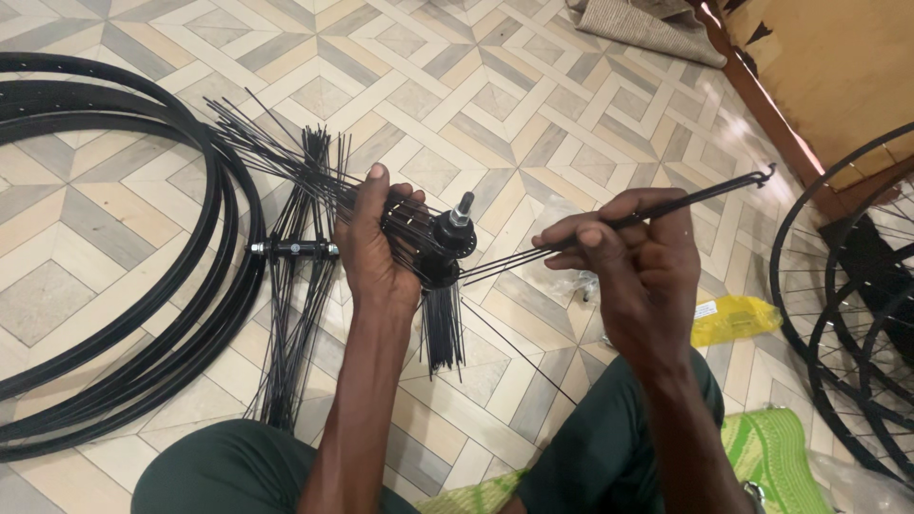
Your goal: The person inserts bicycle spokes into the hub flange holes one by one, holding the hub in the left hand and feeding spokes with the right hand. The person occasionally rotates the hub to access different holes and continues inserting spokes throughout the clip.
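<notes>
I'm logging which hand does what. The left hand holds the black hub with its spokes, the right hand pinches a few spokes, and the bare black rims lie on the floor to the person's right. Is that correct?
Not quite. The head view shows the bare black rims on the floor to the person's left, not right. The rest stands: the left hand holds the black hub with its spokes, and the right hand pinches a few spokes.

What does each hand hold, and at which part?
The left hand grips a black hub around its body, among the spokes. The right hand pinches a few loose spokes near their middle.

Bare forearms, no sleeves; dark green trousers (609, 447).
</notes>
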Demonstrator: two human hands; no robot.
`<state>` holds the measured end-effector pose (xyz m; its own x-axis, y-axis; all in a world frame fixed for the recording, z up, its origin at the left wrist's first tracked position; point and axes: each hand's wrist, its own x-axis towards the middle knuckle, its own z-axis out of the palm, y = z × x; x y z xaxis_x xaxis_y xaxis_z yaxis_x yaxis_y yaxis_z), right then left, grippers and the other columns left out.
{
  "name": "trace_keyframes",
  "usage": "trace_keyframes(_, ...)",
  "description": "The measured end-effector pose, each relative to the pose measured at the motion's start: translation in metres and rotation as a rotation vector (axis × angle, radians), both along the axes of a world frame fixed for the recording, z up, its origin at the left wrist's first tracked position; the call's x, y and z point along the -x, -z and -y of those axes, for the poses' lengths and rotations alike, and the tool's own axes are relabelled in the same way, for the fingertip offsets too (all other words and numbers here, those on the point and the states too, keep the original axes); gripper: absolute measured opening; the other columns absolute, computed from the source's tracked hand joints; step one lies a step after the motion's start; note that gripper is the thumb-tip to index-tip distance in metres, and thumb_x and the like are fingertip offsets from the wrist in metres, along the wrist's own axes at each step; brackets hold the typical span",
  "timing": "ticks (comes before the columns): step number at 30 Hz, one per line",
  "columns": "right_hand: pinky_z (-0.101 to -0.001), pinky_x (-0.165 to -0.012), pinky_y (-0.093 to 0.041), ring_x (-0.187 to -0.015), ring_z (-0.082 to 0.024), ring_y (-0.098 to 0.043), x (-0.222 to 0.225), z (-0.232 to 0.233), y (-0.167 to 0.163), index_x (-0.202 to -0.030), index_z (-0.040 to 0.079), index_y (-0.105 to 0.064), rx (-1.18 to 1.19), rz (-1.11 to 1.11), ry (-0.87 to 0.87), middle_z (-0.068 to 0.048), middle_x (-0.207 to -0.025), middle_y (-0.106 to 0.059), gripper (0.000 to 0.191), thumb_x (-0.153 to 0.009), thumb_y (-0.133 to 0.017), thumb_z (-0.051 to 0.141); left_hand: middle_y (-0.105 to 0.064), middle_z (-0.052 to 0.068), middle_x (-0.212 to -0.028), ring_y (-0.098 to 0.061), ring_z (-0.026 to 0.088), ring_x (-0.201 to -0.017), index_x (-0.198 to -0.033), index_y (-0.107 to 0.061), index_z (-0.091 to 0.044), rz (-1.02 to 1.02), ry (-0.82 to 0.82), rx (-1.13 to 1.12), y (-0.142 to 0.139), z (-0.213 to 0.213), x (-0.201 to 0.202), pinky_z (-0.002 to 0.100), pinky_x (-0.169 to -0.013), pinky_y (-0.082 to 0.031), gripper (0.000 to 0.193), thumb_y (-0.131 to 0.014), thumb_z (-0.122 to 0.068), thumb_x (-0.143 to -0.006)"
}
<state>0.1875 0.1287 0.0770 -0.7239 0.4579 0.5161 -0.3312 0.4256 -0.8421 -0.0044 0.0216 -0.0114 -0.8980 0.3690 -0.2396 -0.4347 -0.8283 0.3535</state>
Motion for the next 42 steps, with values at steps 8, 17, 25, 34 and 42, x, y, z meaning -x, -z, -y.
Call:
trace_keyframes(8,-0.0320,-0.084,-0.068,-0.104,-0.026,-0.078,0.005,-0.004,-0.003,-0.119,0.002,-0.042,-0.134,0.096,-0.038,-0.020,-0.100,-0.073,0.017,-0.107,-0.054,0.000,-0.069,0.012,-0.079,-0.070,0.020,-0.068,-0.096,-0.065,-0.001,-0.109,-0.031,0.029,0.005,-0.003,-0.001,0.033,-0.067,-0.065,0.021,-0.081,-0.012,-0.087)
trace_keyframes(17,-0.0303,-0.076,-0.065,-0.090,-0.022,-0.079,0.009,0.006,-0.015,-0.112,0.002,-0.055,-0.346,0.411,0.094,-0.014,-0.094,-0.078,0.013,-0.101,-0.060,0.009,-0.069,0.012,-0.079,-0.071,0.020,-0.067,-0.096,-0.065,-0.001,-0.112,-0.020,0.048,0.004,-0.003,-0.005,0.032,-0.063,-0.063,0.022,-0.081,-0.013,-0.086)
trace_keyframes(25,-0.0356,-0.083,-0.066,-0.097,-0.026,-0.080,0.002,0.007,-0.019,-0.111,-0.001,-0.054,-0.301,0.189,0.110,-0.018,-0.099,-0.075,0.009,-0.109,-0.054,0.008,-0.069,0.013,-0.078,-0.072,0.020,-0.067,-0.097,-0.063,-0.002,-0.122,0.000,0.035,0.000,-0.001,-0.006,0.030,-0.059,-0.062,0.023,-0.080,-0.013,-0.087)
trace_keyframes(34,-0.0375,-0.078,-0.071,-0.086,-0.029,-0.079,-0.003,0.001,-0.022,-0.121,0.000,-0.045,-0.083,-0.134,0.145,-0.024,-0.095,-0.074,0.008,-0.118,-0.051,0.005,-0.070,0.012,-0.078,-0.072,0.022,-0.067,-0.100,-0.063,-0.001,-0.141,0.016,0.062,-0.004,-0.001,-0.007,0.031,-0.058,-0.062,0.027,-0.082,-0.014,-0.085)
trace_keyframes(42,-0.0368,-0.081,-0.071,-0.093,-0.027,-0.080,0.010,0.005,-0.027,-0.121,-0.001,-0.047,-0.077,-0.031,0.136,-0.021,-0.098,-0.076,0.015,-0.112,-0.055,0.007,-0.070,0.012,-0.076,-0.073,0.022,-0.067,-0.092,-0.063,-0.004,-0.203,0.035,0.075,-0.001,-0.004,-0.010,0.033,-0.059,-0.061,0.024,-0.083,-0.015,-0.085)
